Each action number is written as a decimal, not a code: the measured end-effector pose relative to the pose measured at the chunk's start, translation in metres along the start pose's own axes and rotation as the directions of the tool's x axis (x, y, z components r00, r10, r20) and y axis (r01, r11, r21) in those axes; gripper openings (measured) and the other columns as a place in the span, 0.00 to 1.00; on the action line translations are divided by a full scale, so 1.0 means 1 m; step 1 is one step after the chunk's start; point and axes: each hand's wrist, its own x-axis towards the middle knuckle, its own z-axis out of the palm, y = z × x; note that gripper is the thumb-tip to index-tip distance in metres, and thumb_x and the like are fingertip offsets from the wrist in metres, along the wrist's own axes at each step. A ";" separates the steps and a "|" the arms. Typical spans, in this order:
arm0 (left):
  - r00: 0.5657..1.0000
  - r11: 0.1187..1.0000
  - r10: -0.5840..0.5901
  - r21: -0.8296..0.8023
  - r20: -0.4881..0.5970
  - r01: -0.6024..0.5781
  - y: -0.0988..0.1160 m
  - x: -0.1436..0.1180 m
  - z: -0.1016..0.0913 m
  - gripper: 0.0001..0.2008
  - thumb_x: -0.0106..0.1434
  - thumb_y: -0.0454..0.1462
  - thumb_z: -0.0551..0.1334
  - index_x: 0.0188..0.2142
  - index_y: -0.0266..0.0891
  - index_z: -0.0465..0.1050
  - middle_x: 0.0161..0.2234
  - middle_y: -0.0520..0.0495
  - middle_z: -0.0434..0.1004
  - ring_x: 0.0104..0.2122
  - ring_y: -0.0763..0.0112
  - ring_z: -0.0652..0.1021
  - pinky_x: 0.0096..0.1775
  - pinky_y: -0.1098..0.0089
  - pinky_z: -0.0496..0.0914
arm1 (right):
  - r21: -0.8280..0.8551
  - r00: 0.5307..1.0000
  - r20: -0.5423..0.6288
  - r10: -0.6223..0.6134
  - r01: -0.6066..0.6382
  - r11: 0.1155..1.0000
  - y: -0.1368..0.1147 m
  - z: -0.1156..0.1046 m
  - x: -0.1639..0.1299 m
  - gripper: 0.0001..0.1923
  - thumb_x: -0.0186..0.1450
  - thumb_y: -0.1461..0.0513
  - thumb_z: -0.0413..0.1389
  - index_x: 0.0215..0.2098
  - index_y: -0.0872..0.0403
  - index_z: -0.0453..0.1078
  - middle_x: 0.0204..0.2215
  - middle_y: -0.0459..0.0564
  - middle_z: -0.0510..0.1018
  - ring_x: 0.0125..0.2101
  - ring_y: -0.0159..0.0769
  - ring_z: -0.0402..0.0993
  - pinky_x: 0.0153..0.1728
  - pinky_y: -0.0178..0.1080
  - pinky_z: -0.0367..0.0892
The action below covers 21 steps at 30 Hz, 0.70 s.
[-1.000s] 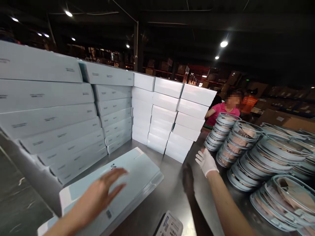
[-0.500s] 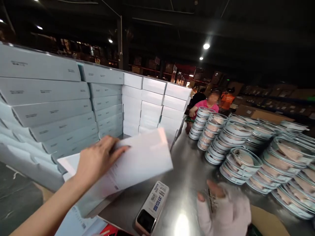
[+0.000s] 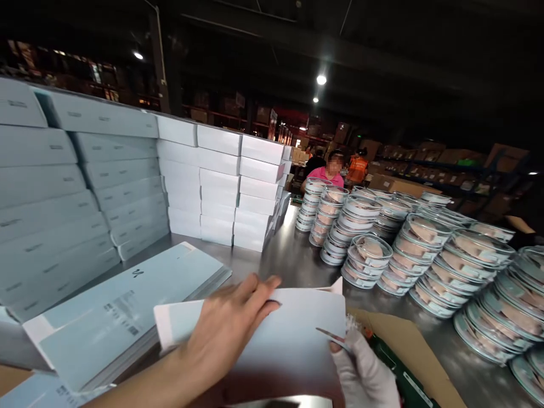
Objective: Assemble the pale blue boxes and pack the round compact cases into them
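Observation:
My left hand (image 3: 238, 317), bare, grips the top edge of a flat pale-blue carton (image 3: 293, 334), thumb in front. At the carton's right edge my right hand (image 3: 365, 368), in a white glove with bare fingertips, is closed on it with the thumb over the face. A thin, dark pointed sliver (image 3: 329, 334) shows by that thumb; what it is I cannot tell. To the left lies a pile of similar flat cartons (image 3: 127, 306) with printed text and a barcode. The carton hides most of the tabletop right in front of me.
White boxes (image 3: 219, 187) form a high wall at left and behind. Stacks of round clear-lidded containers (image 3: 369, 255) line the metal table (image 3: 276, 255) at right. Brown cardboard (image 3: 408, 345) and a green tool-like object (image 3: 399, 368) lie by my right hand. A person in pink (image 3: 331, 173) is beyond.
The view has turned right. My left hand has brought the carton rightward, away from the pile. My right hand has come up to its right edge, and the small labelled device is now hidden.

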 end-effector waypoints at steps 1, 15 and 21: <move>0.997 0.998 0.046 -0.047 0.060 -0.043 0.005 0.002 0.003 0.20 0.79 0.45 0.46 0.55 0.40 0.72 0.39 0.42 0.84 0.32 0.59 0.85 0.32 0.63 0.76 | 0.063 0.999 0.022 0.045 -0.046 0.997 -0.002 -0.006 0.001 0.11 0.71 0.55 0.56 0.49 0.45 0.75 0.42 0.50 0.86 0.39 0.44 0.85 0.39 0.37 0.79; 0.833 0.289 -0.059 -0.789 0.551 0.542 0.020 0.012 0.026 0.21 0.67 0.47 0.61 0.54 0.38 0.75 0.50 0.40 0.84 0.49 0.49 0.81 0.51 0.58 0.74 | 0.271 0.938 -0.323 0.126 -0.036 0.962 -0.035 -0.074 0.039 0.31 0.69 0.51 0.59 0.67 0.44 0.58 0.68 0.54 0.64 0.67 0.47 0.62 0.67 0.47 0.55; 0.911 0.209 -0.092 -0.887 0.402 0.412 0.035 -0.028 0.067 0.49 0.56 0.62 0.67 0.67 0.36 0.57 0.64 0.29 0.66 0.62 0.44 0.71 0.62 0.47 0.64 | 0.413 0.983 -0.079 0.168 -0.121 0.903 -0.032 -0.018 0.011 0.33 0.74 0.46 0.48 0.73 0.42 0.50 0.77 0.47 0.41 0.74 0.55 0.41 0.70 0.56 0.50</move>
